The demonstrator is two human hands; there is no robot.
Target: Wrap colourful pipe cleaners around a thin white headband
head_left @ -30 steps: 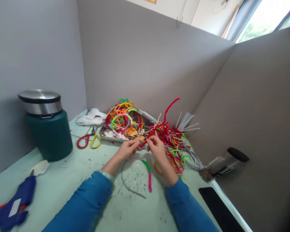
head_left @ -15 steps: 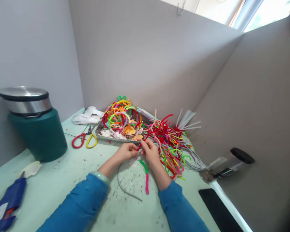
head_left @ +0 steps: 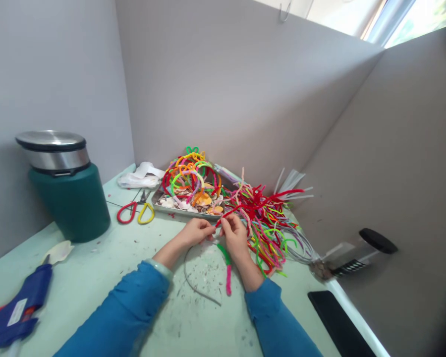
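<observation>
Between my hands is a thin grey headband [head_left: 195, 288], its open ends toward me. Its right side is wrapped with a green pipe cleaner [head_left: 223, 253] and a pink pipe cleaner [head_left: 228, 281]; the left side is bare. My left hand [head_left: 195, 232] is closed in a pinch at the top of the band. Close beside it, my right hand [head_left: 237, 240] pinches a red pipe cleaner [head_left: 229, 213], whose long free part runs up to the right over the pile. Fingers cover the spot where red strand and band meet.
Behind my hands stands a metal tray [head_left: 186, 214] with colourful fuzzy hoops and shell-like pieces. Right of it lies a pipe cleaner pile [head_left: 262, 223]. Scissors [head_left: 136, 212], a green canister [head_left: 70, 201] and a blue glue gun [head_left: 26, 302] are at left; a black flat object [head_left: 338, 322] lies right.
The red pipe cleaner's free part now stretches farther right across the pile. Both hands stay close together at the band's top. The whole view has shifted slightly.
</observation>
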